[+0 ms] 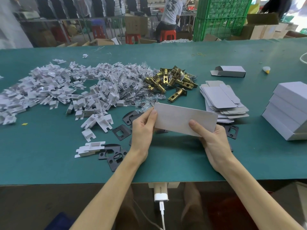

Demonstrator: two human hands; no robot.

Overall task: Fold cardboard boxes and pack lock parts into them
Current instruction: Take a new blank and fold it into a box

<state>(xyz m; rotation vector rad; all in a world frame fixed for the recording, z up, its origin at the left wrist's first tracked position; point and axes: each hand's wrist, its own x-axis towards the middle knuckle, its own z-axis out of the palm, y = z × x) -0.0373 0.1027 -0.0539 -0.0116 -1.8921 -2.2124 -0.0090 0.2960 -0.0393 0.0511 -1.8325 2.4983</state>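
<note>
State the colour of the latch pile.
The latches are brass-gold; head view shows it best.

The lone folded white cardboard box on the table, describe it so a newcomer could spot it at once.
On the green table mat, find the stack of flat white cardboard blanks right of the brass latches. Just beyond it lies the folded white cardboard box, alone, three-dimensional, with its left end flap open.

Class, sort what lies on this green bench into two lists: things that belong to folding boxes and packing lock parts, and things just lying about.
Belongs to the job: flat box blank gripped by left hand and right hand; stack of blanks; brass latches; black strike plates; white inserts; folded boxes.

Lying about: rubber bands; yellow scrap; small white-and-yellow object.
</note>
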